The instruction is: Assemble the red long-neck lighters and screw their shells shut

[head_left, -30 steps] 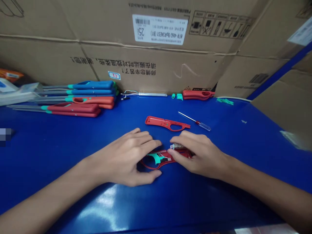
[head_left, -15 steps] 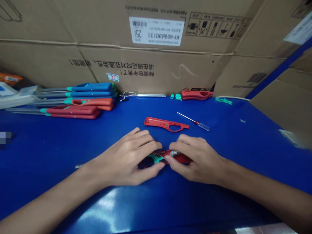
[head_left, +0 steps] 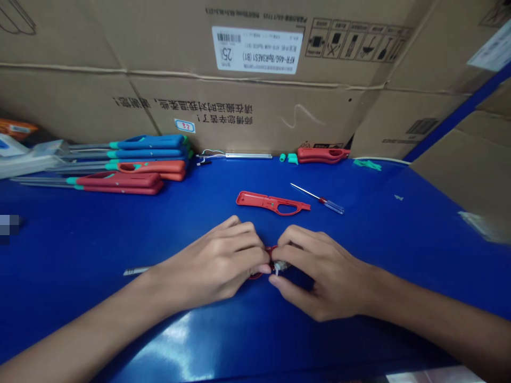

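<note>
Both hands meet low on the blue table point(head_left: 80, 239). My left hand point(head_left: 217, 263) is closed over a red lighter shell half point(head_left: 257, 275), of which only a sliver shows between the fingers. A metal tube end point(head_left: 133, 271) sticks out to the left behind that wrist. My right hand point(head_left: 319, 271) pinches a small silvery part point(head_left: 280, 265) at the shell's right end. Just beyond the hands lies a second red shell half point(head_left: 273, 202), open side up, and to its right a small screwdriver point(head_left: 319, 199) with a clear handle.
A stack of finished long-nosed lighters point(head_left: 131, 162) in blue and red lies at the back left. A metal tube with wires point(head_left: 235, 156), teal caps and a red lighter body point(head_left: 319, 155) lie along the cardboard boxes point(head_left: 255, 90) that wall the back and right.
Both hands closed in over the red shell, which is now almost hidden. The teal trigger piece seen before is covered. The right fingers shifted to pinch the silvery part at the shell's end.
</note>
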Demonstrator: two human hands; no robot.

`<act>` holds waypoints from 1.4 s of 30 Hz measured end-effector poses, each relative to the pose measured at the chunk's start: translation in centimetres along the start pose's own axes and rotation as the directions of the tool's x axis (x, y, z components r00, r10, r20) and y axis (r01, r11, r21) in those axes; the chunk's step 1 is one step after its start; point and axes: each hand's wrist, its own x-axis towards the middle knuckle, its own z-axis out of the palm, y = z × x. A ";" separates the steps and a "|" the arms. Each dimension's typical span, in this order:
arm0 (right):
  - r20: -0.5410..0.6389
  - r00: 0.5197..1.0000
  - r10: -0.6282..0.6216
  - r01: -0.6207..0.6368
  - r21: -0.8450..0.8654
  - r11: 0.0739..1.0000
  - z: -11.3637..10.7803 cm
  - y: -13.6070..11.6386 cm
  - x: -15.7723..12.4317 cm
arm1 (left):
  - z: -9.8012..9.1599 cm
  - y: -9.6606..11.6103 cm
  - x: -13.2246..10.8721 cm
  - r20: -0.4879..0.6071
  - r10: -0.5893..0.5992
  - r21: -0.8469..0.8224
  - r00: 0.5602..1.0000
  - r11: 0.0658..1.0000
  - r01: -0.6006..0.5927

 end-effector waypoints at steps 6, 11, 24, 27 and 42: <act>-0.005 1.000 -0.010 0.010 -0.011 1.000 0.1 -0.1 0.0 | 0.0 0.1 -0.1 -0.003 0.011 0.031 1.000 0.999 -0.011; -0.016 1.000 -0.018 0.017 -0.016 1.000 0.1 -0.1 0.0 | 0.0 0.1 0.1 0.006 0.013 0.035 1.000 0.999 -0.013; -0.004 0.999 -0.034 0.034 0.007 0.999 0.0 0.0 -0.1 | -0.5 0.1 0.0 0.005 0.044 0.021 0.999 0.999 -0.044; -0.002 0.999 -0.037 0.037 0.008 0.999 0.0 0.0 -0.2 | -0.6 -0.1 0.1 0.005 0.053 0.016 0.999 0.998 -0.053; 0.030 0.999 -0.039 0.039 -0.010 0.999 -0.1 -0.2 -0.1 | -0.8 0.2 0.2 0.046 0.051 0.032 0.998 0.998 -0.053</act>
